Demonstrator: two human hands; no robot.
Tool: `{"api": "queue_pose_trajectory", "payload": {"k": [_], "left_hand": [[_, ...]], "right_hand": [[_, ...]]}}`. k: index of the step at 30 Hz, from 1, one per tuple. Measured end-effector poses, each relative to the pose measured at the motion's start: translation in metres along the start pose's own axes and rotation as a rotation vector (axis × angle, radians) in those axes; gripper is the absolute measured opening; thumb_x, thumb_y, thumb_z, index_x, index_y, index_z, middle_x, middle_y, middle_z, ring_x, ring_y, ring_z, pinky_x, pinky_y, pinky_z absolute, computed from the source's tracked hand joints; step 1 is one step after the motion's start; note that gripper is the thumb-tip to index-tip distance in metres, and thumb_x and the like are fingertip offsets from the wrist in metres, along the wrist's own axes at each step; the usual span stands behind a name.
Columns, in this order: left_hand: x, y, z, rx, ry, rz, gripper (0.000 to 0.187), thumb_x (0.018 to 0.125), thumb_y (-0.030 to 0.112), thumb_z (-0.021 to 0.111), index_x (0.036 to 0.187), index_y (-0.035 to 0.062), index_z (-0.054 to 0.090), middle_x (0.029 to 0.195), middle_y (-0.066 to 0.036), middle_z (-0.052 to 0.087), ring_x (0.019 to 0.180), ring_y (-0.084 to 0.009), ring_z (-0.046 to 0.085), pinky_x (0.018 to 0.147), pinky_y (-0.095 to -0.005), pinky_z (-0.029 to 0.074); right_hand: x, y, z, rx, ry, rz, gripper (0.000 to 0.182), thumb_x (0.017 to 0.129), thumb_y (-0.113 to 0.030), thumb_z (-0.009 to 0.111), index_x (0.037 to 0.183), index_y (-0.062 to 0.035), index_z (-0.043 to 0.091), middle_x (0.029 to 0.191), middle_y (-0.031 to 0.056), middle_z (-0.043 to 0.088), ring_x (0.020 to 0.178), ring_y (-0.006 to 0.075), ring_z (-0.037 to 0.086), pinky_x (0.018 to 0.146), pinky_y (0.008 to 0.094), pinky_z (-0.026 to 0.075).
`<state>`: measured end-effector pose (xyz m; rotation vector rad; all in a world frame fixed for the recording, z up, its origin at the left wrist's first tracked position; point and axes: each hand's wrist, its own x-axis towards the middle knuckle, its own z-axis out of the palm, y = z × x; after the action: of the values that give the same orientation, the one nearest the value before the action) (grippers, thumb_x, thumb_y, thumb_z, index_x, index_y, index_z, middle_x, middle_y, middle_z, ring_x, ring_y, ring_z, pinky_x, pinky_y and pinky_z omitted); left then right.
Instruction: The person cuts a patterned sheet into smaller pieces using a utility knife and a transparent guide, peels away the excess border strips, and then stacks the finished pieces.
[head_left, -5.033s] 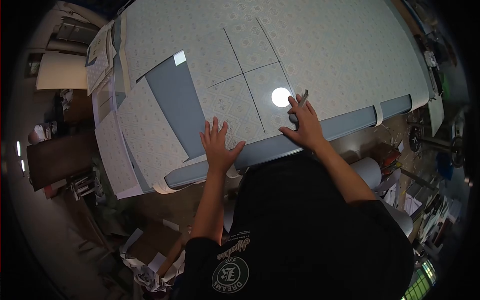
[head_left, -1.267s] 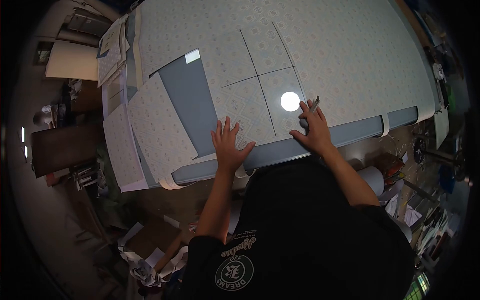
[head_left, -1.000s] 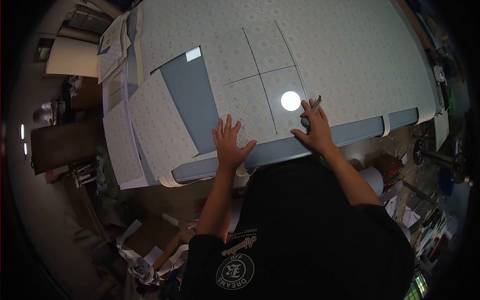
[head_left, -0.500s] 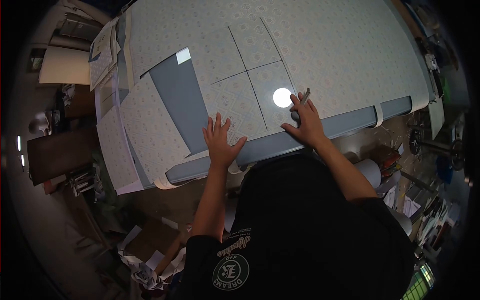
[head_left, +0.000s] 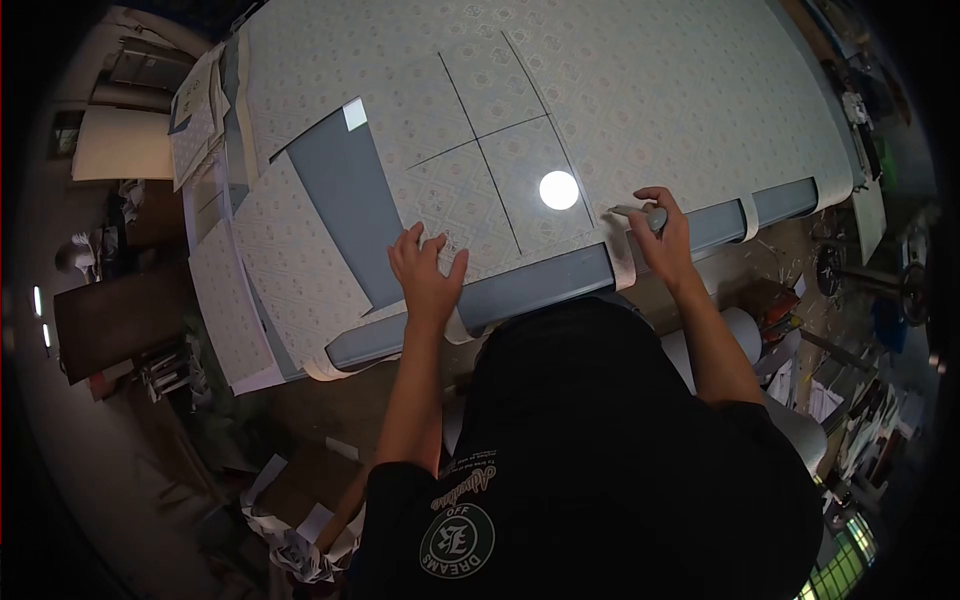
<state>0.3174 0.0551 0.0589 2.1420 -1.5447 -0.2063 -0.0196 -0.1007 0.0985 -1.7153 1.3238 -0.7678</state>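
A pale patterned sheet [head_left: 680, 110] covers a blue-grey work surface [head_left: 345, 190], which shows through a long cut-out. Dark straight lines [head_left: 485, 150] cross on the sheet. My left hand [head_left: 428, 280] rests at the sheet's near edge, beside the cut-out, fingers spread and holding nothing. My right hand [head_left: 665, 240] grips a small grey utility knife [head_left: 652, 217] just above the near edge. Its tip points left, close to the lower end of the rightmost line. Between the lines glows a bright round spot [head_left: 559, 190].
Loose pieces of patterned sheet [head_left: 225, 300] hang over the table's left side. Pale straps [head_left: 619, 255] wrap over the front edge. A box with crumpled paper [head_left: 310, 490] is on the floor at lower left. Rolls and clutter [head_left: 790, 350] lie at right.
My right hand has lifted off the sheet and moved right and nearer the edge, turning the knife so its tip points left. My left hand has shifted slightly left, its fingers more bent.
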Motion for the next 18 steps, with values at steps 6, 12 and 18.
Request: {"api": "queue_pose_trajectory", "payload": {"k": [6,12,18], "left_hand": [[0.068,0.027,0.006,-0.071,-0.183,-0.025,0.027,0.081,0.017,0.076,0.104,0.0037,0.069,0.113,-0.014,0.063,0.113,-0.0350,0.054,0.098,-0.0437,0.047],[0.137,0.066,0.032,0.028,-0.356,0.154,0.034,0.079,0.019,0.078,0.109,0.0054,0.069,0.110,-0.011,0.064,0.112,-0.0342,0.057,0.096,-0.0419,0.050],[0.181,0.103,0.047,0.157,-0.542,0.230,0.072,0.073,0.033,0.086,0.134,0.0083,0.059,0.131,-0.016,0.058,0.124,-0.0367,0.053,0.102,-0.0452,0.050]], "right_hand": [[-0.012,0.019,-0.002,0.055,-0.056,0.152,0.029,0.089,-0.021,0.073,0.108,-0.0021,0.062,0.080,0.0093,0.065,0.072,0.0134,0.060,0.069,0.0299,0.051],[-0.026,-0.005,0.007,-0.118,-0.119,0.094,0.021,0.096,-0.014,0.071,0.111,-0.0021,0.063,0.098,0.0102,0.072,0.089,0.0192,0.067,0.081,0.0325,0.053],[-0.027,-0.003,0.008,-0.145,-0.084,0.064,0.022,0.095,-0.015,0.071,0.111,-0.0028,0.062,0.096,0.0138,0.072,0.087,0.0219,0.069,0.079,0.0334,0.053]]}}
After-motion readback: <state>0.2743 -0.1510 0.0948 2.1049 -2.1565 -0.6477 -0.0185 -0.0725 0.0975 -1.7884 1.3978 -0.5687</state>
